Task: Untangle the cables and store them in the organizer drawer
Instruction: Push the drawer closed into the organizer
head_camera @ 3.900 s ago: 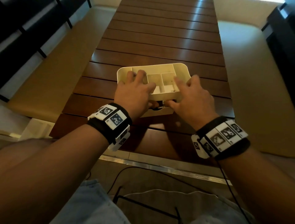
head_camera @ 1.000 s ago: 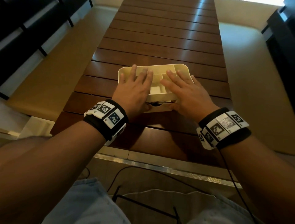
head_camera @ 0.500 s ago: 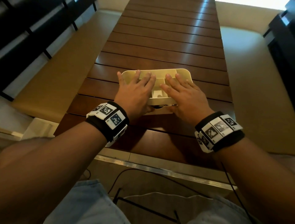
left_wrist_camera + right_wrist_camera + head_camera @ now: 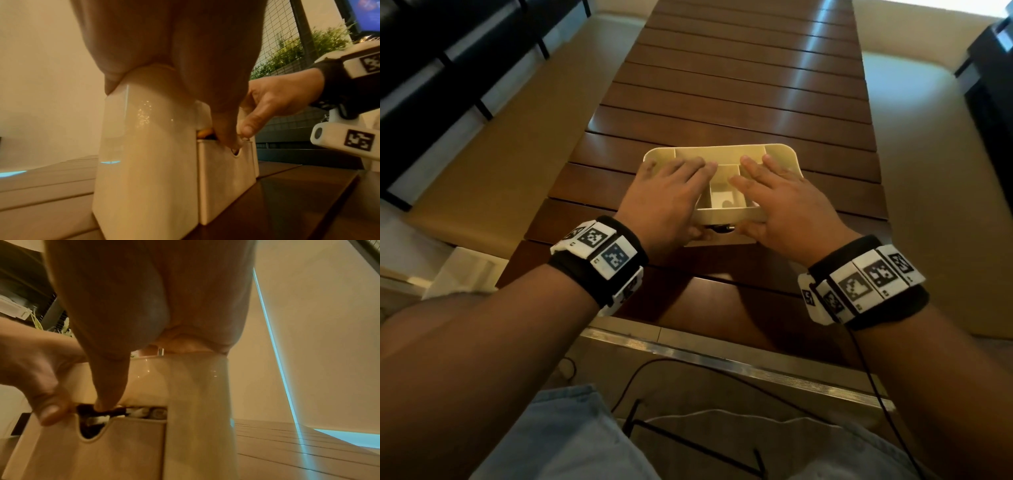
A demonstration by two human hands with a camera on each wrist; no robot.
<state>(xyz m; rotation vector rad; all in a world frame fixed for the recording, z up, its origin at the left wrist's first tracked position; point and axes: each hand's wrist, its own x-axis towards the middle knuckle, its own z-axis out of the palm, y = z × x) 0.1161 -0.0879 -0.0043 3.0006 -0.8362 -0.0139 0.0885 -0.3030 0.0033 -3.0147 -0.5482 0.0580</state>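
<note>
Both hands flat, fingers straight: left hand and right hand press organizer top; thumbs at partly open drawer, cables inside.

wrists: black bands | white marker blocks | legs: seemingly denim

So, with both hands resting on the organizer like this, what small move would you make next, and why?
Probably push the drawer fully shut with both thumbs. It still stands slightly out of the cream organizer, and dark cables show through its finger notch. The left hand and right hand lie flat on top, steadying the organizer, thumbs at the drawer's top edge.
</note>
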